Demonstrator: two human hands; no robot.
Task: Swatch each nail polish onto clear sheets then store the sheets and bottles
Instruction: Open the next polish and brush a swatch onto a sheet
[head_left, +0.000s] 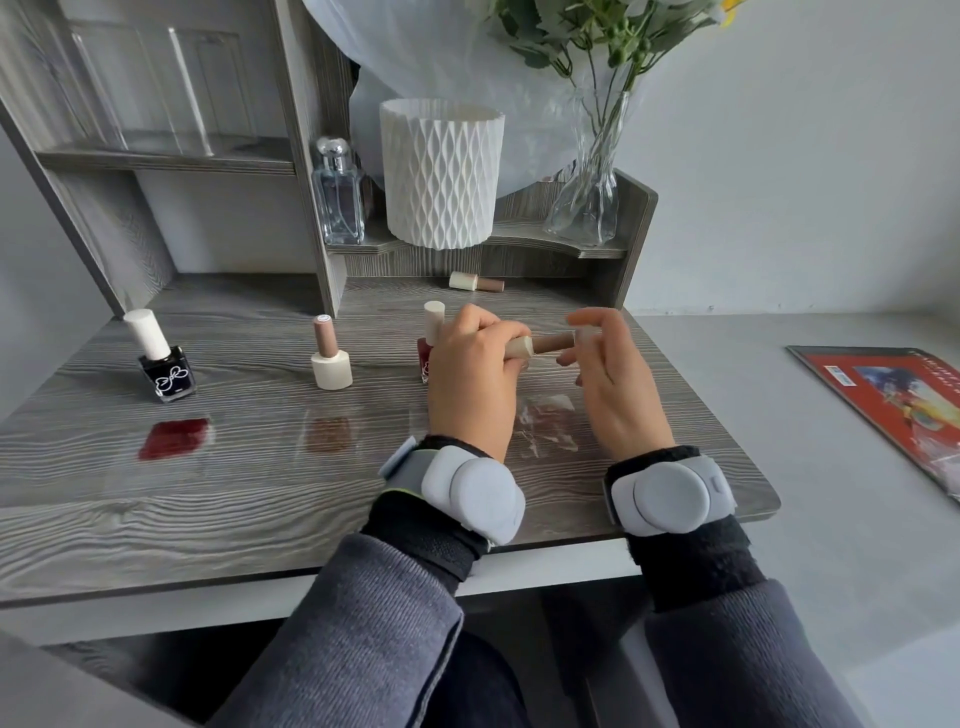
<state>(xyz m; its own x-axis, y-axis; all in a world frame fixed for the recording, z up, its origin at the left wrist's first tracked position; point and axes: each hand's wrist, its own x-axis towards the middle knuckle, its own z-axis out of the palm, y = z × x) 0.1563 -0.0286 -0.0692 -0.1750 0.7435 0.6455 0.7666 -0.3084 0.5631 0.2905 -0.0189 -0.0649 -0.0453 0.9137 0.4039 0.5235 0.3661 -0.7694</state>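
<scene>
– Between the two hands, what was held?
– One beige-and-brown nail polish bottle (540, 347), lying horizontal above the grey wooden desk (260, 499). The left hand (470, 384) gripped its cream round base, and the right hand (608, 384) pinched its brown cap with the fingertips.
– And where were the sheets?
– A clear plastic sheet (548, 428) lay under the hands. To the left of the left hand were a brown swatch (327, 434) and, farther left, a dark red swatch (174, 439). A red bottle with cream cap (432, 322) stood just behind the left hand.

head-worn view, close, facing down-forward
</scene>
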